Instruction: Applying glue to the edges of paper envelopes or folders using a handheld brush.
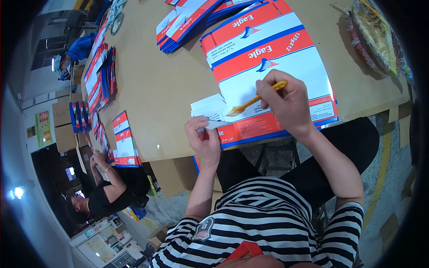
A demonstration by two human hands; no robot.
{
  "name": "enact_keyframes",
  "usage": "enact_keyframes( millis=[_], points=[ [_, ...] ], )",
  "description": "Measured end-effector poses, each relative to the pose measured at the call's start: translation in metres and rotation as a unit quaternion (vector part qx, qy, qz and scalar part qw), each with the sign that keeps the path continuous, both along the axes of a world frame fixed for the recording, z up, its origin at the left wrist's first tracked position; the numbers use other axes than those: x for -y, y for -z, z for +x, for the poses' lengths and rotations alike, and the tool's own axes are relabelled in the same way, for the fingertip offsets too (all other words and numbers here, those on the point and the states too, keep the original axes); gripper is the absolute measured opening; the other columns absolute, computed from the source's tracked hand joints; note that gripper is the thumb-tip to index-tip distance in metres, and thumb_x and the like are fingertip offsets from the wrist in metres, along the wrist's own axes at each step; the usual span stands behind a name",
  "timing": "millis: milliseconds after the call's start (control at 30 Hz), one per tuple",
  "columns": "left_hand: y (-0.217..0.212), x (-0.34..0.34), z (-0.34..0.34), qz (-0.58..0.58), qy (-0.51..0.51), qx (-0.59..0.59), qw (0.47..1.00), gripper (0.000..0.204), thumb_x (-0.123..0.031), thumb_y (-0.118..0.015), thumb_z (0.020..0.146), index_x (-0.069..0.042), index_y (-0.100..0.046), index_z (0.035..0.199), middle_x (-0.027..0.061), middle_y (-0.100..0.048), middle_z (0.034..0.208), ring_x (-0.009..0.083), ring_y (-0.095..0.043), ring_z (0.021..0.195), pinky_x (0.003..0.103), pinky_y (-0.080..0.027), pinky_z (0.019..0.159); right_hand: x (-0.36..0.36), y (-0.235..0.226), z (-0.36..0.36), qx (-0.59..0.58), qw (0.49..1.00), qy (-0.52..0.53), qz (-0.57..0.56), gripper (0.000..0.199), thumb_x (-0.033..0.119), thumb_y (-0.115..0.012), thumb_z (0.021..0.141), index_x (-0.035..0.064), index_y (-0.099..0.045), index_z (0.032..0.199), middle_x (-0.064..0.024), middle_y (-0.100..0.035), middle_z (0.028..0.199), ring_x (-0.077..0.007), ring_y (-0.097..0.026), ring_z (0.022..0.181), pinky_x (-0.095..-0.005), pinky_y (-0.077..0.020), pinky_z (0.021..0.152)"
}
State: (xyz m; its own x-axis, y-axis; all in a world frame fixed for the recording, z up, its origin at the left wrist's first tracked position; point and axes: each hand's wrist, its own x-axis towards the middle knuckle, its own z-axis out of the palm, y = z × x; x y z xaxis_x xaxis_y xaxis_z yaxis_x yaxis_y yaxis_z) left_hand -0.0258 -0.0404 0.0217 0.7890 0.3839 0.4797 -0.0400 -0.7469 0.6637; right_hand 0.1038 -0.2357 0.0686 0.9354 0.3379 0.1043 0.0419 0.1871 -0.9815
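Observation:
A flat, unfolded carton blank (286,73) in red, white and blue lies on the table before me. My right hand (289,103) grips a small brush (251,103) by its yellow handle. The pale bristles point down and left, at the carton's left side flap. My left hand (205,142) pinches a bent-up edge of that flap between thumb and fingers, just below the bristle end. Whether the bristles touch the card or hover over it, I cannot tell.
Stacked carton blanks (190,22) lie at the far edge. A plastic-wrapped bowl (375,42) with yellowish contents stands far right. More cartons (126,140) line the left side, where a co-worker in black (111,196) handles some. Farther off is a person in blue (81,47).

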Motion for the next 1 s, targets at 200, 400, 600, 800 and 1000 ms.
enact_keyframes(
  millis=[200, 400, 600, 800, 1000],
  points=[
    [0.001, 0.000, -0.002, -0.030, -0.021, 0.008, 0.999, 0.025, 0.012, -0.061, 0.069, -0.005, -0.048, 0.082, 0.0105, -0.056, 0.090, 0.0260, -0.055, 0.091, 0.041, -0.040, 0.097, -0.004, -0.003, -0.007, -0.017, 0.998, -0.061, -0.029, 0.023, 0.012, -0.059, 0.090, -0.0005, -0.054, 0.071, -0.0037, -0.053, 0.061, -0.0055, -0.050, 0.056, -0.0205, -0.0385, 0.051],
    [0.004, 0.001, -0.001, -0.052, -0.015, 0.027, 0.998, 0.025, 0.012, -0.062, 0.068, -0.005, -0.048, 0.079, 0.0102, -0.056, 0.089, 0.0259, -0.055, 0.091, 0.041, -0.041, 0.096, -0.006, -0.001, -0.009, 0.018, 0.995, -0.092, -0.039, 0.020, 0.010, -0.059, 0.089, -0.0009, -0.053, 0.073, -0.0050, -0.054, 0.064, -0.0066, -0.050, 0.060, -0.0211, -0.0394, 0.053],
    [0.005, 0.000, -0.001, -0.049, -0.010, 0.036, 0.998, 0.026, 0.012, -0.064, 0.068, -0.005, -0.047, 0.077, 0.0101, -0.056, 0.087, 0.0276, -0.054, 0.090, 0.040, -0.042, 0.091, -0.008, -0.001, -0.013, 0.023, 0.988, -0.130, -0.075, 0.022, 0.015, -0.057, 0.090, 0.0022, -0.054, 0.072, -0.0044, -0.055, 0.063, -0.0092, -0.053, 0.059, -0.0232, -0.0427, 0.056],
    [0.004, 0.001, -0.001, -0.029, -0.005, 0.039, 0.999, 0.026, 0.010, -0.065, 0.067, -0.005, -0.047, 0.077, 0.0102, -0.057, 0.086, 0.0288, -0.053, 0.088, 0.040, -0.042, 0.089, -0.005, -0.008, -0.011, 0.045, 0.986, -0.130, -0.092, 0.022, 0.013, -0.057, 0.088, 0.0030, -0.052, 0.070, -0.0042, -0.053, 0.061, -0.0095, -0.052, 0.058, -0.0243, -0.0413, 0.054],
    [0.001, 0.003, 0.001, 0.003, -0.014, 0.028, 0.999, 0.026, 0.008, -0.066, 0.067, -0.006, -0.047, 0.076, 0.0101, -0.058, 0.086, 0.0290, -0.053, 0.087, 0.040, -0.042, 0.088, -0.012, -0.003, -0.019, 0.120, 0.984, -0.121, -0.054, 0.020, 0.012, -0.058, 0.087, 0.0028, -0.051, 0.070, -0.0055, -0.053, 0.061, -0.0106, -0.051, 0.056, -0.0250, -0.0396, 0.051]
  ],
)
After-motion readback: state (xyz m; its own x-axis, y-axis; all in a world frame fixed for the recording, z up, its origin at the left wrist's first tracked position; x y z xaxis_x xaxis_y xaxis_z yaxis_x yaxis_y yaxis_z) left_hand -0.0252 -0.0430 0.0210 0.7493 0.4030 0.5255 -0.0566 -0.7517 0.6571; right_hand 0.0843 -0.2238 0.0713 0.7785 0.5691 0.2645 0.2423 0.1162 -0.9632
